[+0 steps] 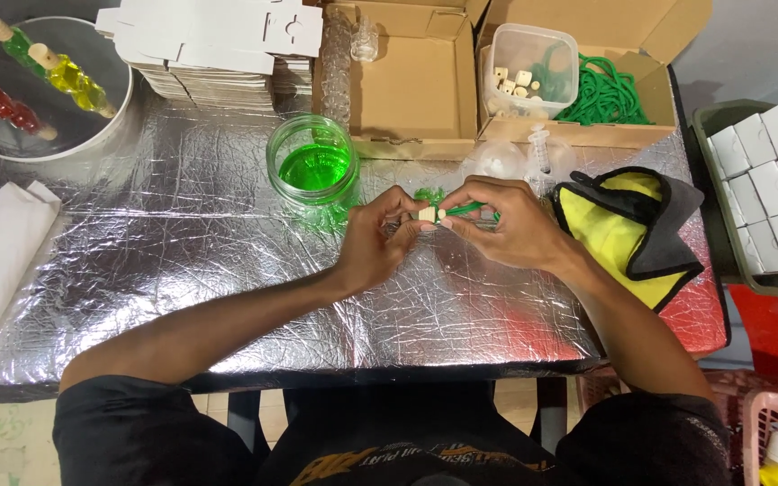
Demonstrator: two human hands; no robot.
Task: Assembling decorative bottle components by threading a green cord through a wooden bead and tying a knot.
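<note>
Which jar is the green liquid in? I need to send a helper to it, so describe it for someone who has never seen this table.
Start at the foil-covered table and look to the open cardboard box at its back edge. Just left of that box's front corner stands a round clear jar. It alone holds bright green liquid and has no lid.

1. Small craft-assembly and packing workshop.
2. Landmark: foil-covered table (227,270).
3. On its far edge: flat box blanks (218,45), cardboard boxes (407,81).
4. Right of it: crate of white boxes (767,180).
</note>
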